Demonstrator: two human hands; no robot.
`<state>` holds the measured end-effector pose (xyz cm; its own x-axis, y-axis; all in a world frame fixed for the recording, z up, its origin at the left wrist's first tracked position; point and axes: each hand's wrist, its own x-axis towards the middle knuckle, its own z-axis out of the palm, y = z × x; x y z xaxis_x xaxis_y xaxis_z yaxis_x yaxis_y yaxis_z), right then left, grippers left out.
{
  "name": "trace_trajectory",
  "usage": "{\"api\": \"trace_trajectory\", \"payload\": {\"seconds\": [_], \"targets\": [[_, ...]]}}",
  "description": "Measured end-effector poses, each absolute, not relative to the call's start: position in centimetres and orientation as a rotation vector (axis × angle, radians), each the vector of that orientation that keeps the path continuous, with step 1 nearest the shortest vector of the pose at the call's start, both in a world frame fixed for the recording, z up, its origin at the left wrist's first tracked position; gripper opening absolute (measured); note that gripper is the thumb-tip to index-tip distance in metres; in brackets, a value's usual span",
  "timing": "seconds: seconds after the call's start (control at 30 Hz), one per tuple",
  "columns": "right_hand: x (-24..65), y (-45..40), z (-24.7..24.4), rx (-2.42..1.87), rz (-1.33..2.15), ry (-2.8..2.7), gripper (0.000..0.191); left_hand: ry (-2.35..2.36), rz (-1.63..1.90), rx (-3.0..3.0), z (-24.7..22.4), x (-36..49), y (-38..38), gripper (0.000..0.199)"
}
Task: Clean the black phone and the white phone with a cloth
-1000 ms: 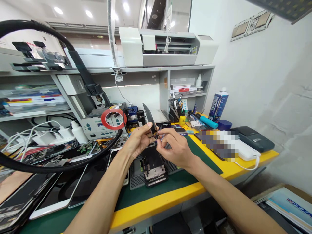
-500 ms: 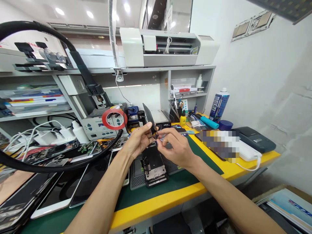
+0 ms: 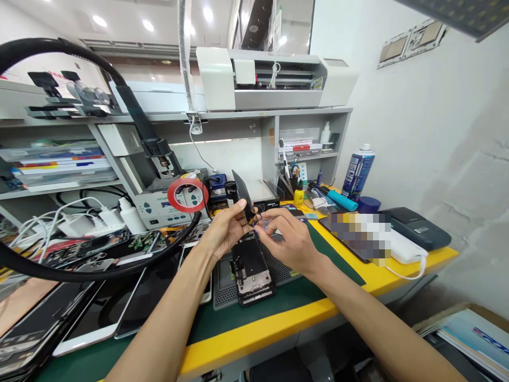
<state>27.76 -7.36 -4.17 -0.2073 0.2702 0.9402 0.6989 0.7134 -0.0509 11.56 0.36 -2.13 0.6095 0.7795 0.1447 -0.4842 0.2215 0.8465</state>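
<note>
A thin dark phone panel [image 3: 240, 187] is held upright and tilted by my left hand [image 3: 226, 227], its thumb pressed on the lower part. At the panel's bottom end, my right hand [image 3: 289, 237] has thumb and index finger pinched together on something small, perhaps a flex cable; the fingertips hide it. Below both hands lies an opened phone part [image 3: 253, 265], with a black upper area and bare metal toward its near end. It rests on a grey perforated pad [image 3: 223, 291] over the green mat [image 3: 222, 323].
Several phones and screens [image 3: 95, 313] cover the left side, with a thick black hose [image 3: 99, 275] arching over them. A red tape roll [image 3: 187, 182] hangs at a grey station. To the right are a yellow bottle [image 3: 298, 194], a blue spray can [image 3: 358, 172] and a white power strip [image 3: 401, 245].
My right fingertips have shifted slightly at the panel's lower end. My left hand still grips the panel, and the phone part stays on the pad.
</note>
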Motion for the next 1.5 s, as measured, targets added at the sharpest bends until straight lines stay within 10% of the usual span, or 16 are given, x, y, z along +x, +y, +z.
{"api": "trace_trajectory", "payload": {"seconds": [1.5], "targets": [[27.46,-7.25,-4.46,-0.793,-0.582,-1.769,0.026,0.369,0.993,0.922,-2.31,12.32,0.11,0.017]]}}
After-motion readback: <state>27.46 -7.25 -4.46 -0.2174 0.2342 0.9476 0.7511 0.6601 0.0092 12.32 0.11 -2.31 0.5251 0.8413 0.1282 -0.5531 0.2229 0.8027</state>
